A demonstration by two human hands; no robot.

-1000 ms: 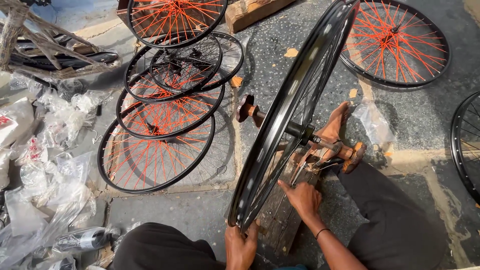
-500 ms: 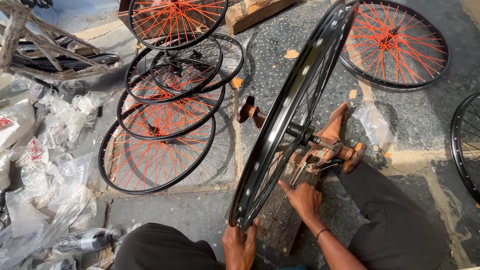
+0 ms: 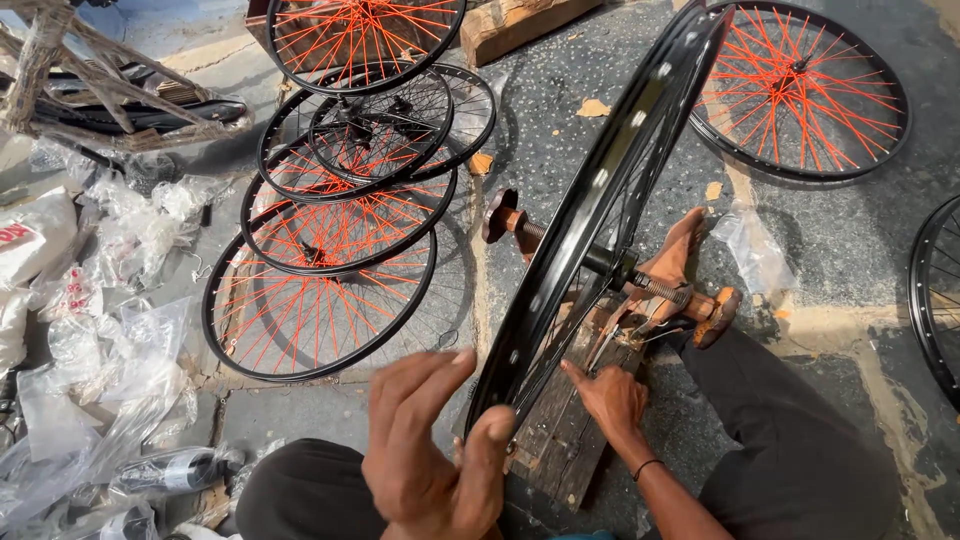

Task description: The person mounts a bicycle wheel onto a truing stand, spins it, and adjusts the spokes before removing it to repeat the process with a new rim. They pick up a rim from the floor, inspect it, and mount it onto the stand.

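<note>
Head view:
- Black wheel rim (image 3: pixel 600 210): stands upright on edge, mounted by its hub on a threaded axle (image 3: pixel 640 285) that is fixed to a wooden plank (image 3: pixel 560 430) on the paved floor, between the person's knees. Judged stiff and fairly light; smooth painted metal, likely slick, so best taken at the outer edge; thin spokes are the weaker part.
- Left hand (image 3: pixel 430 450): raised at the lower edge of the rim, fingers spread and loosely curved, thumb side touching the rim; it grips nothing firmly.
- Right hand (image 3: pixel 610 395): behind the rim near the plank, fingers drawn together at the spokes; whether it pinches a spoke or a small tool I cannot tell.
- Bare foot (image 3: pixel 675 255): rests on the plank just beside the axle.
- Stack of finished wheels with orange spokes (image 3: pixel 330 270): lying flat, overlapping, to the left, well apart from the hands.
- One more orange-spoked wheel (image 3: pixel 800 90): flat on the floor, upper right.
- Clear plastic bags (image 3: pixel 100 330): crumpled heap at far left.
- Wooden block (image 3: pixel 520 20): top centre.
</note>
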